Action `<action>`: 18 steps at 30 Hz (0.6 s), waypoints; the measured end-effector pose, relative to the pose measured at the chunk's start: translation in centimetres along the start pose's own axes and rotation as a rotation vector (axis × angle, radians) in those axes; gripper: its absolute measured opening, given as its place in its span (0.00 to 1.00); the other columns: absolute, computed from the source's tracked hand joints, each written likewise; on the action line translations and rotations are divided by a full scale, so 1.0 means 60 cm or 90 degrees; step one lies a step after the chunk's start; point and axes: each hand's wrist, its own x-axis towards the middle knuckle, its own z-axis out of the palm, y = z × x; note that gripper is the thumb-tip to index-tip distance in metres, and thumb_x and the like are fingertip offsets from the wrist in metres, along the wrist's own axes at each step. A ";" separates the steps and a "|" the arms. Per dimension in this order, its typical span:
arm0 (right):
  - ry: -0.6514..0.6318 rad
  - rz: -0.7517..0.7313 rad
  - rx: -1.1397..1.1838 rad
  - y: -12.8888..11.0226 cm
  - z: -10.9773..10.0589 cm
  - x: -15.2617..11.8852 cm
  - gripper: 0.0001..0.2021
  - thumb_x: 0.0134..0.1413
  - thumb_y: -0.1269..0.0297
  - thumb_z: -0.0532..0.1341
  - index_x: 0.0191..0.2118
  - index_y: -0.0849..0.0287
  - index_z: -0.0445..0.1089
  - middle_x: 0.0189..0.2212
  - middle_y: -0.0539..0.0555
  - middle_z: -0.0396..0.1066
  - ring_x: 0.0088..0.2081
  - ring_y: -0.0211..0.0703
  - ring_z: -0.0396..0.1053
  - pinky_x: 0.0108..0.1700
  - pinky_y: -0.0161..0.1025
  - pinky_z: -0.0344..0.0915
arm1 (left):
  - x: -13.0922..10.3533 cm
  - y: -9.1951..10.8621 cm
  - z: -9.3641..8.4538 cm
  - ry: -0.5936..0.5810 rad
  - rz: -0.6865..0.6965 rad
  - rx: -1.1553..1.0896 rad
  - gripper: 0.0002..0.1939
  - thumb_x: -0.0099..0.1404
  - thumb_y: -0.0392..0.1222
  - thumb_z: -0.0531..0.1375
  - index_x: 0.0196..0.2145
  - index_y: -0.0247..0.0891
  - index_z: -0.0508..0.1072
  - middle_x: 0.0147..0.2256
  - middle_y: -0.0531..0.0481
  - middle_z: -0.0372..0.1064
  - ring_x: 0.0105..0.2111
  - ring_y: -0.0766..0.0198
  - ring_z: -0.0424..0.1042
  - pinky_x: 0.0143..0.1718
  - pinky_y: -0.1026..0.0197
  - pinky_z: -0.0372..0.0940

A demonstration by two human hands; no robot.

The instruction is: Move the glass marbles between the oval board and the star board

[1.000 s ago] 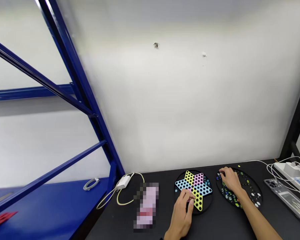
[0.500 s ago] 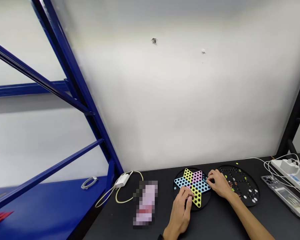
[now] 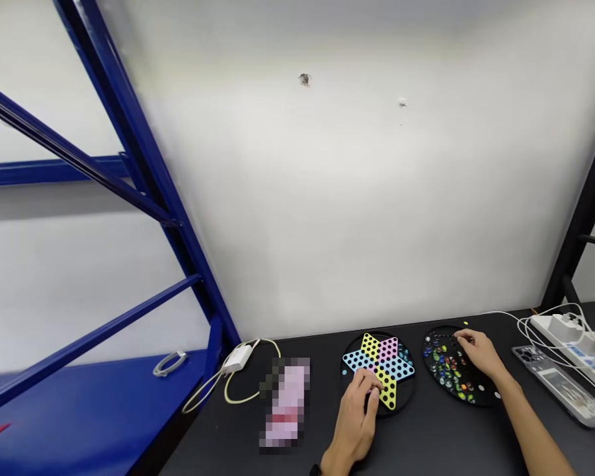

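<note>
A round Chinese checkers board [image 3: 399, 382] with a yellow, pink and blue star of black holes lies on the black table. My left hand [image 3: 357, 410] rests at its lower left, fingers curled and thumb close to them; whatever lies between them is hidden. Blue-green marbles [image 3: 402, 352] sit by the star's upper right edge. To the right is a round black tray [image 3: 476, 398] with many coloured glass marbles [image 3: 446, 370]. Over its far part is my right hand [image 3: 480, 354], thumb and fingers pinched together; anything held there is too small to make out.
Left of the board lie a blurred pinkish object [image 3: 288, 403] and a white adapter [image 3: 238, 357] with its cable. On the right are a transparent-topped case [image 3: 562, 387] and a white power strip [image 3: 575, 350] with cords. A white wall [image 3: 352, 198] stands behind.
My right hand has moved right, from the board's right edge to over the marble tray, uncovering marbles on the tray's left side. My left hand stays on the board.
</note>
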 end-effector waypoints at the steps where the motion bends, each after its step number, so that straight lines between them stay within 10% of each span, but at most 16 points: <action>1: -0.008 0.001 0.002 0.002 -0.002 -0.004 0.18 0.50 0.52 0.55 0.34 0.56 0.78 0.34 0.57 0.81 0.33 0.51 0.75 0.40 0.44 0.69 | 0.000 0.000 0.000 -0.001 -0.001 0.002 0.19 0.77 0.52 0.46 0.38 0.43 0.71 0.40 0.47 0.68 0.40 0.58 0.70 0.45 0.57 0.67; 18: -0.126 -0.047 -0.084 -0.006 0.002 -0.052 0.16 0.52 0.49 0.58 0.34 0.52 0.78 0.32 0.52 0.76 0.30 0.45 0.70 0.35 0.40 0.66 | 0.001 0.002 -0.001 -0.007 -0.006 0.006 0.20 0.77 0.53 0.46 0.37 0.43 0.71 0.39 0.47 0.69 0.39 0.58 0.70 0.45 0.57 0.67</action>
